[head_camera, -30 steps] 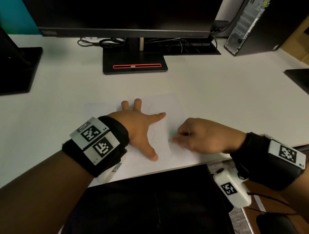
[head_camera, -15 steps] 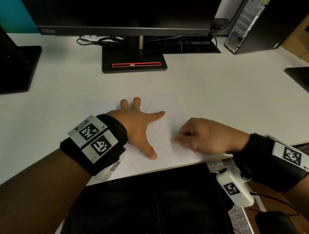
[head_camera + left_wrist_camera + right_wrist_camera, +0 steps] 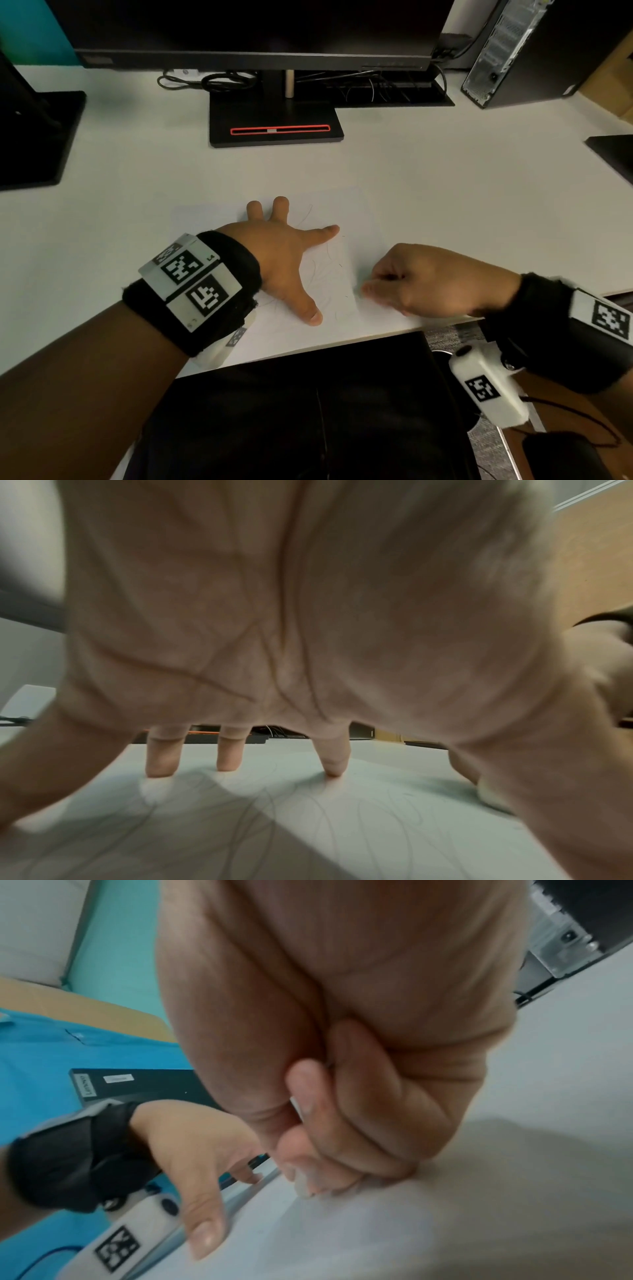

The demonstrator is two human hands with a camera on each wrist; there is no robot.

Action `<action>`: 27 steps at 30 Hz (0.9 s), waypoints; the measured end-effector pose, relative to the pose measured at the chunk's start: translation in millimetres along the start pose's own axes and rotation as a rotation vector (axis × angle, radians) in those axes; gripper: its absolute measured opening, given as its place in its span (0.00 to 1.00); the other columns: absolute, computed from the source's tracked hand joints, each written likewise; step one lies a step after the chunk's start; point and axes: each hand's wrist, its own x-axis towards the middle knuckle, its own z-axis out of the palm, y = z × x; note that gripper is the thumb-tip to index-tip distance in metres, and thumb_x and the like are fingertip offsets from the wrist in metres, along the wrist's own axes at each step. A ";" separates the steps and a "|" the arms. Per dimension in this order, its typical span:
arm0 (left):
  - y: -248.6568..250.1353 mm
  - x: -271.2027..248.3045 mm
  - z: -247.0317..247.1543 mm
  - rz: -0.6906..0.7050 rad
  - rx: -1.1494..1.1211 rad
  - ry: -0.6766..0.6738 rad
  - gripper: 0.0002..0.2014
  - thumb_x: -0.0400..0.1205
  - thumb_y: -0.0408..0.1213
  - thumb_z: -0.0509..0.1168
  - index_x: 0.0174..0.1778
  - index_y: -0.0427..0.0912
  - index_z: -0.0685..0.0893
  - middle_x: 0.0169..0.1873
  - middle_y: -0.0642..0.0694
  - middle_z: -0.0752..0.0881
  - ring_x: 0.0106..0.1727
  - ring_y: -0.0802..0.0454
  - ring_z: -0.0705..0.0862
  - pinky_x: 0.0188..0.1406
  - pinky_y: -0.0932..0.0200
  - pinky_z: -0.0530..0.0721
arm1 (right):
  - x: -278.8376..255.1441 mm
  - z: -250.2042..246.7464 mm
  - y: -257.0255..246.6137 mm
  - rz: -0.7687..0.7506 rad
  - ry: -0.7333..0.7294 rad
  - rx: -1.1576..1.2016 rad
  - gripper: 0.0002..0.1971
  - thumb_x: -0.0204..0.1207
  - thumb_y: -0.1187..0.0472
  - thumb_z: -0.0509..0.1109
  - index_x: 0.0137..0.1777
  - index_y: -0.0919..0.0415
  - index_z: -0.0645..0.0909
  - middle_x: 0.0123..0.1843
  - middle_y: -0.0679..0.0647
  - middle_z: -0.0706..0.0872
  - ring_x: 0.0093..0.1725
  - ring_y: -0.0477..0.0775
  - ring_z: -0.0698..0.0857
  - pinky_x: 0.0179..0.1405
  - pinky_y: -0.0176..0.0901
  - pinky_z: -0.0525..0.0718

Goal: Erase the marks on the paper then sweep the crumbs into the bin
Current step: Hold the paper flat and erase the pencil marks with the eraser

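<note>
My left hand (image 3: 281,263) lay spread, fingers straight, pinning the paper (image 3: 329,274) near the table's (image 3: 445,192) front edge, its long axis running left-right. My right hand (image 3: 428,281) pinched a small white eraser (image 3: 303,1180) against the sheet's right side.

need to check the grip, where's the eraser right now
In the right wrist view a small whitish eraser is pinched in the right hand's fingertips, pressed on the paper right of the spread left hand.

An office: white desk (image 3: 428,178), monitor (image 3: 260,31), computer tower (image 3: 507,51).
</note>
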 end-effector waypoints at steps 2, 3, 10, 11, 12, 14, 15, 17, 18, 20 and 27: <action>0.2 -0.9 -0.7 -0.004 -0.001 -0.006 0.66 0.54 0.77 0.77 0.76 0.85 0.33 0.80 0.49 0.42 0.82 0.33 0.46 0.75 0.30 0.72 | -2.0 1.8 -2.7 -0.019 -0.051 -0.013 0.24 0.86 0.47 0.66 0.31 0.62 0.75 0.24 0.50 0.76 0.24 0.46 0.71 0.31 0.43 0.74; 0.6 -1.1 -0.6 -0.005 -0.001 -0.008 0.66 0.55 0.77 0.77 0.76 0.85 0.33 0.80 0.49 0.42 0.82 0.33 0.46 0.75 0.30 0.72 | -3.1 2.2 -3.0 -0.027 -0.076 -0.015 0.25 0.86 0.47 0.66 0.32 0.63 0.75 0.25 0.50 0.76 0.24 0.46 0.71 0.31 0.43 0.73; 0.8 -0.9 -0.8 -0.004 -0.005 -0.008 0.66 0.55 0.77 0.77 0.76 0.85 0.33 0.80 0.49 0.42 0.82 0.33 0.46 0.74 0.31 0.72 | -3.4 1.0 -6.3 -0.034 -0.089 -0.027 0.25 0.86 0.47 0.66 0.32 0.64 0.76 0.25 0.50 0.77 0.24 0.46 0.71 0.32 0.44 0.75; 0.9 -0.9 -0.9 -0.005 -0.004 -0.008 0.66 0.55 0.77 0.77 0.76 0.85 0.33 0.80 0.49 0.42 0.82 0.33 0.46 0.74 0.31 0.72 | -3.5 1.6 -6.4 -0.038 -0.105 -0.022 0.25 0.86 0.46 0.66 0.33 0.65 0.77 0.24 0.49 0.78 0.24 0.45 0.72 0.31 0.43 0.75; 1.0 -0.5 -0.7 -0.005 -0.002 -0.007 0.66 0.55 0.77 0.77 0.76 0.85 0.33 0.80 0.49 0.42 0.82 0.33 0.46 0.74 0.31 0.72 | -3.2 0.7 -5.3 -0.028 -0.086 -0.010 0.25 0.86 0.46 0.66 0.33 0.65 0.77 0.24 0.49 0.78 0.24 0.45 0.72 0.32 0.43 0.75; 1.1 0.3 0.0 -0.001 0.001 -0.003 0.66 0.55 0.77 0.77 0.76 0.85 0.33 0.80 0.49 0.42 0.82 0.33 0.46 0.74 0.31 0.73 | -1.8 -1.9 -2.9 -0.003 -0.009 -0.009 0.24 0.86 0.47 0.66 0.33 0.65 0.78 0.25 0.49 0.79 0.24 0.44 0.72 0.32 0.43 0.75; 0.9 0.2 0.3 -0.002 0.001 -0.003 0.66 0.55 0.77 0.77 0.76 0.85 0.33 0.80 0.49 0.43 0.82 0.33 0.46 0.74 0.31 0.73 | -1.7 -1.8 -4.5 -0.009 -0.001 -0.022 0.24 0.86 0.47 0.66 0.33 0.64 0.78 0.25 0.49 0.78 0.24 0.43 0.72 0.32 0.43 0.75; 0.8 -0.7 -0.2 -0.006 -0.003 -0.007 0.66 0.54 0.77 0.77 0.76 0.85 0.33 0.80 0.49 0.43 0.81 0.33 0.47 0.74 0.32 0.73 | -3.3 1.3 -10.2 -0.043 -0.069 -0.050 0.25 0.86 0.46 0.66 0.34 0.65 0.77 0.25 0.50 0.77 0.24 0.44 0.71 0.31 0.42 0.74; 1.2 -1.2 0.0 -0.007 -0.002 -0.009 0.66 0.54 0.77 0.77 0.76 0.85 0.33 0.80 0.49 0.43 0.81 0.33 0.47 0.73 0.32 0.74 | -4.5 3.1 -12.5 -0.056 -0.103 -0.056 0.25 0.86 0.46 0.66 0.34 0.65 0.77 0.26 0.50 0.77 0.24 0.45 0.71 0.31 0.42 0.74; 1.5 -0.5 -0.5 -0.005 0.008 -0.004 0.66 0.55 0.77 0.76 0.76 0.85 0.33 0.79 0.49 0.43 0.81 0.34 0.47 0.73 0.32 0.74 | -3.3 3.3 -11.6 -0.045 -0.079 -0.033 0.25 0.86 0.46 0.66 0.35 0.66 0.78 0.26 0.52 0.79 0.24 0.45 0.72 0.32 0.43 0.75; 1.7 -0.5 -0.6 -0.011 0.011 -0.008 0.66 0.54 0.78 0.76 0.75 0.85 0.32 0.79 0.49 0.43 0.81 0.33 0.47 0.73 0.32 0.74 | -3.1 5.8 -18.1 -0.056 -0.107 -0.032 0.25 0.86 0.46 0.66 0.32 0.62 0.77 0.25 0.50 0.79 0.24 0.45 0.72 0.31 0.42 0.74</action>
